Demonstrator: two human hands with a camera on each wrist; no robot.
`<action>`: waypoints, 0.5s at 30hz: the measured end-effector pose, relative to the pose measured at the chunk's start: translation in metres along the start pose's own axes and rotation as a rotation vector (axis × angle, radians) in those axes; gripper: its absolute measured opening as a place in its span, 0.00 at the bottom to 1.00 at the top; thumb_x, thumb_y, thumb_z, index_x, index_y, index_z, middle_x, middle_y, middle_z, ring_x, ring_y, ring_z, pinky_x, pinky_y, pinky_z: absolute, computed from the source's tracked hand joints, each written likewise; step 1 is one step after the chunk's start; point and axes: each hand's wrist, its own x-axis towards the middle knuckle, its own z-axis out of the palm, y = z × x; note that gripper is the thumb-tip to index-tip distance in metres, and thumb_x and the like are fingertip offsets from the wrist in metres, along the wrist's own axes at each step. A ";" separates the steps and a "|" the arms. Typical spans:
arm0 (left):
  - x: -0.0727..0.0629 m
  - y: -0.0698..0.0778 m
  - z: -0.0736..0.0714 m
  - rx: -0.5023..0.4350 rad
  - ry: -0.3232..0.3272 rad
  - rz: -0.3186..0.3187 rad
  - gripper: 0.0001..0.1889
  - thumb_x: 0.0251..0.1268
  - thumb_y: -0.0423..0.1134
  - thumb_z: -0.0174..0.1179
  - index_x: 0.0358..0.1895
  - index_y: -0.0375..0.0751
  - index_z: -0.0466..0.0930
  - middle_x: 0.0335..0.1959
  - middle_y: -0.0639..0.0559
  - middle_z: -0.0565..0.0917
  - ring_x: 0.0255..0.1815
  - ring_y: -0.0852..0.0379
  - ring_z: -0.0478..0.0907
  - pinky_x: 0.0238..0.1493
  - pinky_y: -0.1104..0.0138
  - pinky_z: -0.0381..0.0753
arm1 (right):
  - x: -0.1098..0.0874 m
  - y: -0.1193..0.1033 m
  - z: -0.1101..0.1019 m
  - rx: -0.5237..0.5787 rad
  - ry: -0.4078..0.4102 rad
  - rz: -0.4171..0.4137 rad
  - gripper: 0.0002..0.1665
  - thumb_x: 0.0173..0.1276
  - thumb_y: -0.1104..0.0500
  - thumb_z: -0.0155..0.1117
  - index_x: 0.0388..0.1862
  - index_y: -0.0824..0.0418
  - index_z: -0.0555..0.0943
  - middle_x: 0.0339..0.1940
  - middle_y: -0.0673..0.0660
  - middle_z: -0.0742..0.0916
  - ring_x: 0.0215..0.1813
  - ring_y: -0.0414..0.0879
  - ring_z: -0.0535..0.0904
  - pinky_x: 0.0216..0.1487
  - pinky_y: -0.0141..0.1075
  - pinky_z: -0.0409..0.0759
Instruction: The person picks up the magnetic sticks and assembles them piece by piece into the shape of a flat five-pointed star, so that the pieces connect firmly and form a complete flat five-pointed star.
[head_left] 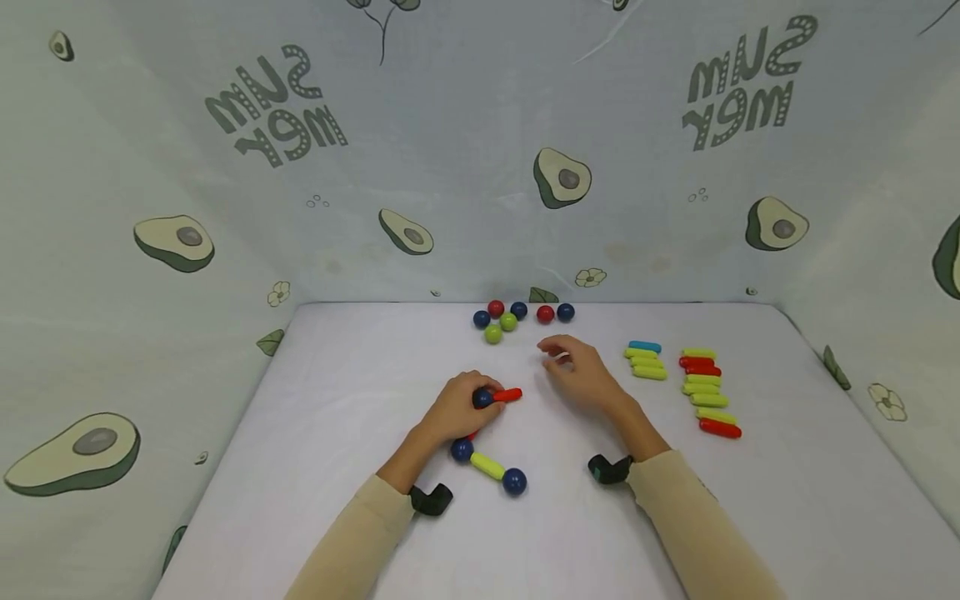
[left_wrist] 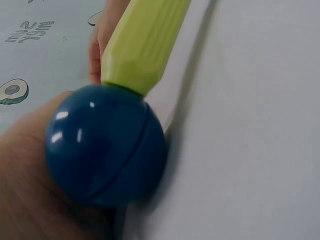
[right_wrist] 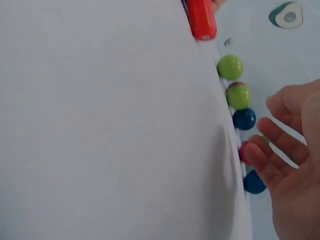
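Note:
My left hand grips a dark blue ball with a red stick pointing right from it. Below that hand, another blue ball joins a yellow-green stick, which ends in a further blue ball. A bit of red shows between the hand and the upper ball; the rest there is hidden. Close up in the left wrist view are a blue ball and a yellow-green stick. My right hand, loosely bent, holds nothing above the table, also seen in the right wrist view.
Several loose red, blue and green balls lie along the table's back edge. On the right, sticks lie in two columns: a blue stick heads yellow-green ones, and yellow-green sticks mix with red sticks. A printed curtain hangs behind.

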 end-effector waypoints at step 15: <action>-0.001 -0.003 -0.001 0.008 -0.008 0.009 0.16 0.70 0.51 0.64 0.56 0.52 0.86 0.49 0.55 0.85 0.51 0.57 0.78 0.58 0.59 0.77 | 0.065 0.032 -0.038 -0.248 -0.046 0.058 0.37 0.75 0.65 0.49 0.82 0.62 0.59 0.84 0.66 0.58 0.82 0.71 0.54 0.79 0.64 0.53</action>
